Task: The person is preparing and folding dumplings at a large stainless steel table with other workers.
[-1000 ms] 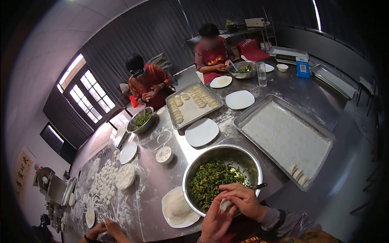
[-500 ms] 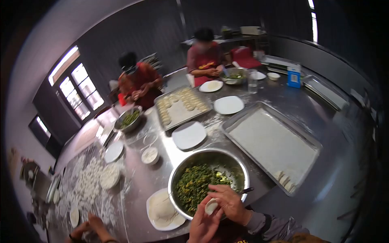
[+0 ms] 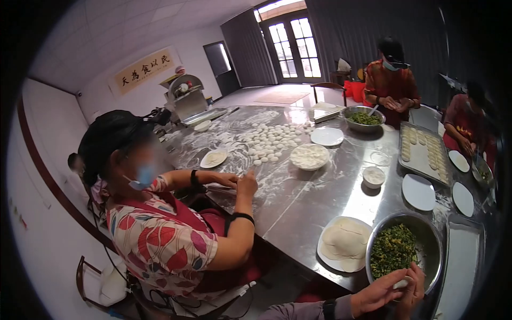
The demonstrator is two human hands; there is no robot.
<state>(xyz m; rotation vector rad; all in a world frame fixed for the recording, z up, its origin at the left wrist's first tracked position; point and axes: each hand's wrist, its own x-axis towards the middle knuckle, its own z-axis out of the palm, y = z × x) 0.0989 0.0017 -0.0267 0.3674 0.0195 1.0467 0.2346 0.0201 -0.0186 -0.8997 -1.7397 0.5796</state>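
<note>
Low at the right, my left hand (image 3: 377, 293) and my right hand (image 3: 414, 288) meet in front of a steel bowl. Both are closed on a small pale dumpling (image 3: 403, 282), its dough partly hidden by my fingers. Chopped greens with yellow bits fill much of the steel bowl (image 3: 434, 266). Left of that bowl, a stack of round dough wrappers (image 3: 345, 238) lies on a white plate (image 3: 326, 258).
At the left, a co-worker (image 3: 170, 213) in a patterned shirt works at the floured steel table (image 3: 298, 213). Several dough pieces (image 3: 272, 140) lie beyond. Two more people stand across the table, near a tray (image 3: 401, 160) of dumplings. An oblong tray (image 3: 464, 266) lies right of my bowl.
My view has swung left, bringing the co-worker beside me into sight. The bowl and my hands now appear farther right. The dumpling stays between my hands.
</note>
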